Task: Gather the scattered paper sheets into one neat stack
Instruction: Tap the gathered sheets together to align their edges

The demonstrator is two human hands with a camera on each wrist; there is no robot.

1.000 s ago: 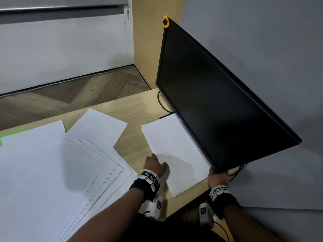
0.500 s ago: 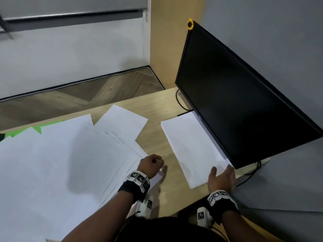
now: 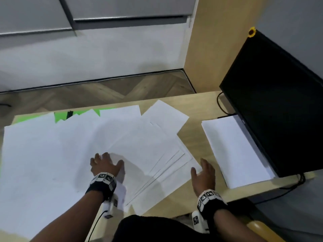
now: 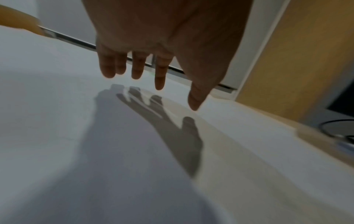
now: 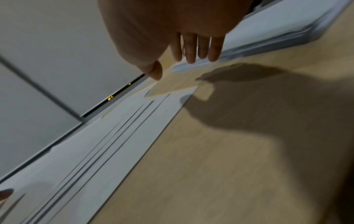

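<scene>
Several white paper sheets (image 3: 143, 147) lie fanned and overlapping across the left and middle of the wooden desk (image 3: 195, 105). A neat stack of paper (image 3: 234, 151) lies to the right, beside the monitor. My left hand (image 3: 104, 163) hovers over the scattered sheets with straight, spread fingers (image 4: 160, 75) and holds nothing. My right hand (image 3: 203, 169) hangs open above the bare desk between the fanned sheets (image 5: 118, 128) and the stack (image 5: 268, 37), its fingers (image 5: 191, 50) straight.
A black monitor (image 3: 279, 105) stands at the desk's right end, its cable (image 3: 220, 103) looping behind it. A green sheet (image 3: 61, 116) peeks out under the papers at the far edge. Beyond the desk's far edge lies wooden floor (image 3: 96, 91).
My left hand left the neat stack and moved left over the scattered sheets, opening. My right hand let go of the monitor's lower corner and came left off the stack. The head view swung left.
</scene>
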